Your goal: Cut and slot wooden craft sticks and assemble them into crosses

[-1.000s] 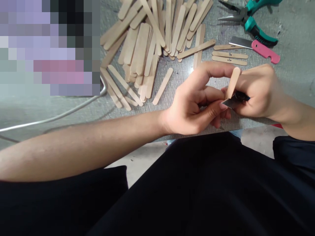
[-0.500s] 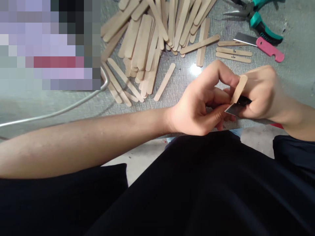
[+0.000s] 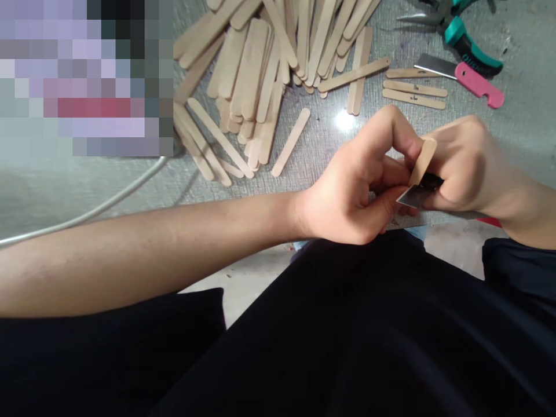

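Note:
Near the table's front edge, my left hand [image 3: 360,179] pinches a wooden craft stick [image 3: 423,159], whose rounded end points up between both hands. My right hand [image 3: 460,165] is closed around a cutter knife, its flat grey blade [image 3: 412,196] lying against the lower part of the stick. The knife's handle is mostly hidden in the fingers. Beyond the hands lie notched craft sticks [image 3: 414,98] side by side. Close to them is a small folding saw [image 3: 478,84] with a pink handle and a grey blade.
A large pile of craft sticks [image 3: 252,69] spreads over the grey textured table [image 3: 217,194]. One loose stick [image 3: 291,142] lies apart from it. Pliers [image 3: 460,37] with teal and black handles are at the upper right. A white cable [image 3: 108,197] crosses at the left; the upper left corner is blurred out.
Both hands stay together at nearly the same spot. The stick's upper end has dipped slightly, and the blade remains against it. The view has shifted a little.

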### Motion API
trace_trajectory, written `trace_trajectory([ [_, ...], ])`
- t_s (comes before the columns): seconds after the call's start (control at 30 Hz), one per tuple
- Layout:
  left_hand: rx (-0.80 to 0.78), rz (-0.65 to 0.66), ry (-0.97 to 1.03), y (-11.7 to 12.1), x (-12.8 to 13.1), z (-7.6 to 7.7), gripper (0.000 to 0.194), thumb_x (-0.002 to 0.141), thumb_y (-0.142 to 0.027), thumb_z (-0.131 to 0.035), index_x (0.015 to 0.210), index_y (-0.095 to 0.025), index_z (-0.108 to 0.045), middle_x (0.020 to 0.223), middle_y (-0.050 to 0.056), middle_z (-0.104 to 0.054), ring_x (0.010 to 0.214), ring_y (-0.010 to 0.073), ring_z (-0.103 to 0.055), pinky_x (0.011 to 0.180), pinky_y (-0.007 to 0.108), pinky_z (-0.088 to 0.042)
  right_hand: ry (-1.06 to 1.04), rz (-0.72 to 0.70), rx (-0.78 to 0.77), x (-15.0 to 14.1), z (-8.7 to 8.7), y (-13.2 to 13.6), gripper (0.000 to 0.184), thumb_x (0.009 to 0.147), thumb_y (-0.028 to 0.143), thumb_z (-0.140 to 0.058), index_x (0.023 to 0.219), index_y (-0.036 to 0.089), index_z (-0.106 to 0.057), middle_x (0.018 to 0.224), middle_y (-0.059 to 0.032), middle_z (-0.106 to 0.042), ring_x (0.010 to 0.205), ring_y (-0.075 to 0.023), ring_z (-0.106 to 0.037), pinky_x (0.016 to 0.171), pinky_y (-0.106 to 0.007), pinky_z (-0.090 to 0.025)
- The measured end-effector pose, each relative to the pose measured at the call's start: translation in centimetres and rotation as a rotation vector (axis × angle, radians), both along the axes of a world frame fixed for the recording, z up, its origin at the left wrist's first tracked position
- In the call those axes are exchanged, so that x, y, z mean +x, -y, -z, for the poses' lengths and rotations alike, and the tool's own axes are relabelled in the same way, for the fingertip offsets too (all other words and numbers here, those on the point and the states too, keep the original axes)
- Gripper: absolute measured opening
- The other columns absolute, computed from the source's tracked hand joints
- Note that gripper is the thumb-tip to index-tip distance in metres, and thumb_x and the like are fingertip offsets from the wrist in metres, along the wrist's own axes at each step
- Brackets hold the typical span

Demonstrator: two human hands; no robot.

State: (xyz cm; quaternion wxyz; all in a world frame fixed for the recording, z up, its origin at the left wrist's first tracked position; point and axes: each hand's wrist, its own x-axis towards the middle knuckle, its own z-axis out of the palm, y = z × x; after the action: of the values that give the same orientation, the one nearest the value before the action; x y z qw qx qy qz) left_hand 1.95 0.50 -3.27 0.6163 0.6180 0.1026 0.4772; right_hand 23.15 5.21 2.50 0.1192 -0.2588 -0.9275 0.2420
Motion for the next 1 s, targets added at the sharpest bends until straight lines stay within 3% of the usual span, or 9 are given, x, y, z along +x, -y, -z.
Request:
trace_trajectory([
  [0.1,-0.065,-0.002,0.010,0.2,-0.2,-0.5,0.018,0.118,-0.020,-0.057,0.123,-0.024,-0.041,0.081,-0.011,-0.065,0.053,0.0026,-0.068,0.050,0.010,-0.055,-0.030,0.017,-0.033,-0.2,-0.3,-0.2,0.036,0.096,0.038,-0.075,0.068,0.024,-0.056,0.066,0.0035,-0.066,0.059,-0.0111,-0.056,0.054,-0.032,-0.038],
  [0.2,-0.139,0.014,0.039,0.5,-0.3,-1.0,0.021,0.115,-0.013,-0.058,0.127,-0.023,-0.043,0.090,-0.008,-0.071,0.067,0.0080,-0.080,0.055,0.013,-0.065,-0.066,0.028,-0.072,-0.3,-0.5,-0.3,0.035,0.094,0.039,-0.081,0.071,0.024,-0.060,0.067,0.0054,-0.069,0.060,-0.0104,-0.060,0.056,-0.031,-0.040],
  [0.3,-0.165,0.047,0.069,0.6,-0.3,-1.2,0.026,0.113,-0.006,-0.056,0.130,-0.022,-0.045,0.097,-0.007,-0.074,0.072,0.0070,-0.082,0.061,0.013,-0.069,-0.094,0.008,-0.068,-0.2,-0.7,-0.2,0.030,0.094,0.039,-0.083,0.076,0.025,-0.064,0.068,0.0064,-0.070,0.060,-0.0102,-0.061,0.056,-0.032,-0.041],
  [0.5,-0.150,0.065,0.101,0.6,-0.2,-1.4,0.034,0.110,0.004,-0.053,0.130,-0.022,-0.043,0.093,-0.008,-0.068,0.068,0.0039,-0.076,0.059,0.009,-0.067,0.058,0.055,-0.187,0.3,-1.3,0.0,0.027,0.096,0.038,-0.075,0.077,0.027,-0.059,0.071,0.0030,-0.070,0.063,-0.0155,-0.062,0.059,-0.035,-0.042],
  [0.7,-0.082,-0.012,0.036,0.7,-0.3,-1.4,0.022,0.116,-0.011,-0.055,0.128,-0.024,-0.041,0.090,-0.008,-0.066,0.061,0.0046,-0.075,0.051,0.009,-0.062,0.059,0.107,-0.291,0.2,-1.7,-0.1,0.025,0.093,0.039,-0.071,0.075,0.027,-0.059,0.068,0.0016,-0.068,0.062,-0.0164,-0.060,0.057,-0.034,-0.041],
  [1.0,-0.166,0.087,0.070,0.5,-0.1,-1.5,0.041,0.101,0.011,-0.051,0.120,-0.023,-0.038,0.090,-0.008,-0.069,0.053,-0.0006,-0.065,0.050,0.004,-0.057,-0.010,0.037,-0.175,0.2,-1.1,0.0,0.014,0.094,0.039,-0.074,0.086,0.027,-0.073,0.068,0.0035,-0.069,0.060,-0.0142,-0.058,0.059,-0.033,-0.036],
])
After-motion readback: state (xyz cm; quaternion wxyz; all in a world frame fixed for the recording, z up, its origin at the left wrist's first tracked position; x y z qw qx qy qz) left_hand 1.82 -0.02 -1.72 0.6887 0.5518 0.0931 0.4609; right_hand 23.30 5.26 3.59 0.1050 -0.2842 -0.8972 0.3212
